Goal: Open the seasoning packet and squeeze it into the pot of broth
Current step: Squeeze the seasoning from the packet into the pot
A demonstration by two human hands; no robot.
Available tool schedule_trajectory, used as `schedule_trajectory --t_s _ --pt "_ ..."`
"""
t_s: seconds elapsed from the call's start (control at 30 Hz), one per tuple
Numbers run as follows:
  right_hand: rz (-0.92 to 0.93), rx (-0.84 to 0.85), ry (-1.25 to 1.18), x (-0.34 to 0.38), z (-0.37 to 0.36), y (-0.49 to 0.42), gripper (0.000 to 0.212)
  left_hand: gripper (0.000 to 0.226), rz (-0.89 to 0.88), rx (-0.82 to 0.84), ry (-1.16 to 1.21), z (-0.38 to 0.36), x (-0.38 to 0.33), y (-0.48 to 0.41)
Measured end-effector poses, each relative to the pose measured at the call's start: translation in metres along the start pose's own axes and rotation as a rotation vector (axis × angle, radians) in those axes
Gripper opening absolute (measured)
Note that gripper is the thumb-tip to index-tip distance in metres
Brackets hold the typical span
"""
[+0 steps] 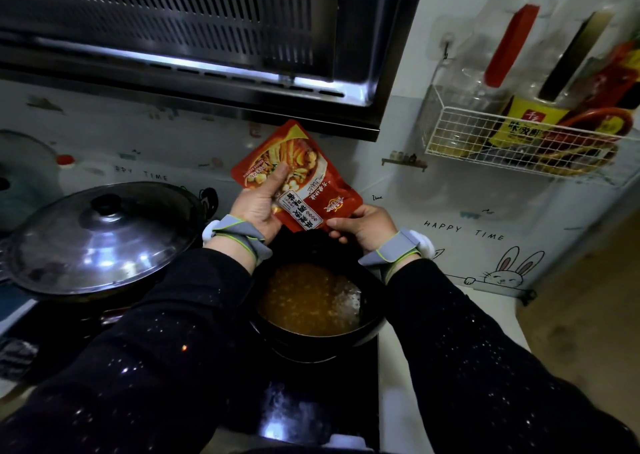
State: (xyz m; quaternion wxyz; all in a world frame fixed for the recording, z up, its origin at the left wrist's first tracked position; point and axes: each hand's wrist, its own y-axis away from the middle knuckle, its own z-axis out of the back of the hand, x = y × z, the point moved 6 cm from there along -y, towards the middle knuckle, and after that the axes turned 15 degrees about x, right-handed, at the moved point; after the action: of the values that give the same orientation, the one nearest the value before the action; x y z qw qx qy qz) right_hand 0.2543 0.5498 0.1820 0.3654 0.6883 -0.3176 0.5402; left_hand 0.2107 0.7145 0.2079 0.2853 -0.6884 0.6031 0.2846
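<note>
Red seasoning packet (298, 176) with food photo, upside down, gripped by left hand (258, 207) and right hand (360, 225) above pot of broth (311, 301).

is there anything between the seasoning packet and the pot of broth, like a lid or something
Nothing visible. The seasoning packet is held by the left hand and right hand just above the far rim of the pot, whose broth lies uncovered. The only lid sits on a separate pan to the left.
</note>
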Motion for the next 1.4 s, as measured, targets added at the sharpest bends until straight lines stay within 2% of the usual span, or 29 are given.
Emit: schedule_trajectory --t_s 0.17,0.27,0.43,0.47,0.6,0.77,0.83,0.93,1.0,1.17,1.4 --pt "-0.003 0.003 -0.006 -0.001 -0.001 0.000 0.024 0.046 -0.010 -0.003 -0.006 -0.001 -0.001 -0.001" --pt "-0.004 0.011 0.000 0.000 -0.001 -0.001 0.020 0.045 -0.011 -0.009 -0.009 0.001 -0.001 -0.002" --pt "-0.007 -0.013 -0.020 0.000 0.001 -0.002 0.019 0.028 -0.065 0.012 0.000 0.002 -0.007 -0.007" --pt "-0.012 -0.015 -0.023 0.000 0.002 -0.002 0.020 0.030 -0.082 0.010 0.002 0.002 -0.010 -0.008" --pt "-0.020 -0.008 -0.019 0.001 0.002 -0.003 0.019 0.065 -0.119 -0.042 0.020 0.004 -0.013 -0.010" --pt "-0.022 0.000 -0.042 0.003 0.002 -0.001 0.016 0.074 -0.099 -0.003 0.026 0.004 -0.011 -0.015" --pt "-0.032 -0.001 -0.055 0.003 0.002 0.000 0.018 0.065 -0.085 0.014 0.013 0.002 -0.011 -0.016" --pt "-0.033 -0.010 -0.061 0.004 0.003 0.003 0.018 0.028 -0.066 0.009 0.014 0.004 -0.009 -0.017" --pt "-0.025 -0.012 -0.066 0.006 0.004 0.003 0.017 0.018 -0.068 0.006 0.005 0.006 -0.008 -0.018" --pt "-0.007 -0.006 -0.081 0.008 0.004 0.005 0.016 0.008 -0.062 0.092 -0.032 0.006 -0.006 -0.021" --pt "0.007 -0.002 -0.101 0.012 0.002 0.007 0.015 0.019 -0.060 0.142 -0.059 0.004 -0.007 -0.017"
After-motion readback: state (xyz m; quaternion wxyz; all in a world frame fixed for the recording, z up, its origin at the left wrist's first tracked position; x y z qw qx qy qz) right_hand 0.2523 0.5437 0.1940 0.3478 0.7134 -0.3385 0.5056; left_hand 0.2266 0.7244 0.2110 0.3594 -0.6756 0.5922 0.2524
